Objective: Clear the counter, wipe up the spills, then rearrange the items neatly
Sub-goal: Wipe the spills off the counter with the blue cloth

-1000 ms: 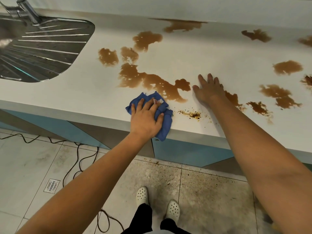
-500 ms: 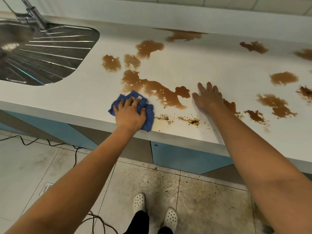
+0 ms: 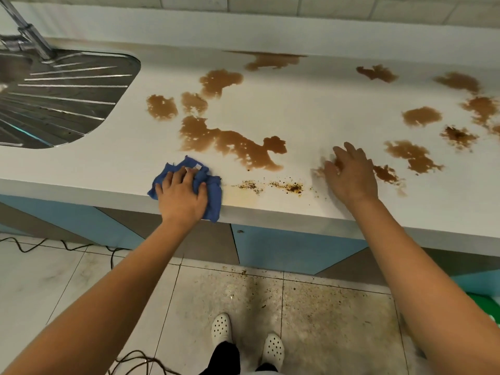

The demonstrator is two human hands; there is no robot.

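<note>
Blue cloth point(image 3: 189, 185) lies bunched under our left hand point(image 3: 181, 197) at the bench point(image 3: 311, 109) front edge, fingers pressed flat over it, not clenched. Our right hand point(image 3: 351, 175) rests open and empty, near brown spills point(image 3: 230, 142).

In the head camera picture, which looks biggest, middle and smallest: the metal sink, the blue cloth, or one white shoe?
1. Metal sink, clearly largest.
2. Blue cloth.
3. White shoe, though it sits farther away, so this last ranking is unsure.
</note>
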